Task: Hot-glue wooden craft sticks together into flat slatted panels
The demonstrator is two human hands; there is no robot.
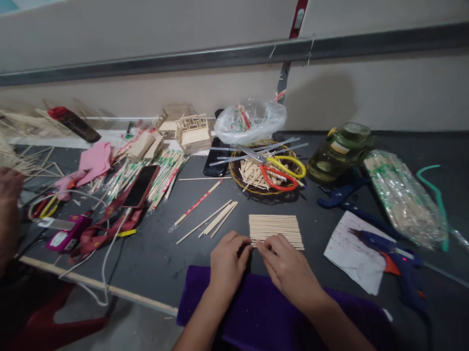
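Observation:
A flat row of thin wooden sticks (274, 224), laid side by side, lies on the dark table. My left hand (229, 259) is closed, its thumb and fingertips pinched at the row's near left corner. Beside it my right hand (288, 269) is closed too, fingers bent down onto the near edge of the row. The fingers partly cover the nearest sticks and their ends. Several loose wooden sticks (220, 219) lie just beyond my left hand. A purple cloth (249, 311) lies under my forearms along the table's edge.
Behind the row stands a wicker basket (254, 189) of short stick pieces with scissors (283, 173) on top. To the right are a blue glue gun (400, 258), white paper (352, 258), pliers (341, 195), a jug (337, 152) and bagged chopsticks (404, 198). Another person's hand (3, 219) is at far left.

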